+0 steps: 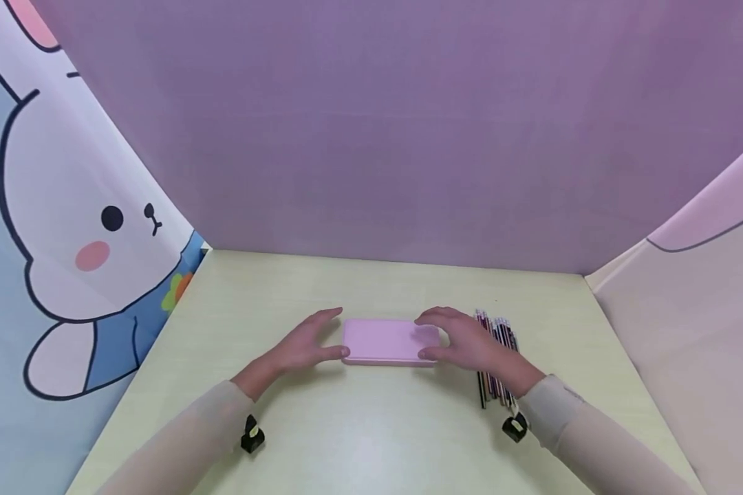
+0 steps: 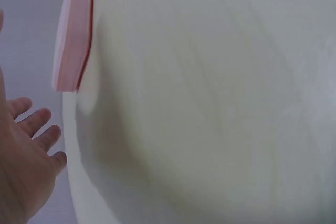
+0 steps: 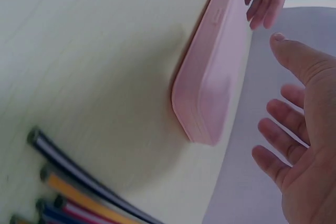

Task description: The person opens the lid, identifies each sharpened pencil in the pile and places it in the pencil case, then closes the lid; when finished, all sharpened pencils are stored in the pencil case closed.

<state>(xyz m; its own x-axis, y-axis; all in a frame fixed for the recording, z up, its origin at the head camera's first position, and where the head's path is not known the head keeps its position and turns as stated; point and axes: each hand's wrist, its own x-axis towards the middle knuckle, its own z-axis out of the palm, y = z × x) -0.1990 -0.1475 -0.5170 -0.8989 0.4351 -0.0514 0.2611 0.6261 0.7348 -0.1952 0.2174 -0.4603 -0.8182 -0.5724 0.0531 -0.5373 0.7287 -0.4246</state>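
A pink rectangular case (image 1: 384, 342), its lid closed, lies flat on the table between both hands. My left hand (image 1: 306, 342) is at its left end, fingers spread and thumb tip right at the edge in the head view. Over the right end, my right hand (image 1: 464, 338) has its fingers apart, with thumb and fingertips overlapping the case in the head view. In the right wrist view the case (image 3: 207, 72) shows a small catch on its long side, and the right palm (image 3: 315, 166) faces it with nothing held.
Several pencils (image 1: 498, 333) lie in a bundle on the table to the right, partly under the right hand and wrist. The pale table (image 1: 371, 426) meets a purple backdrop (image 1: 396, 137) behind. A rabbit-printed panel (image 1: 68, 206) stands on the left, a pink-and-cream panel (image 1: 706, 295) on the right.
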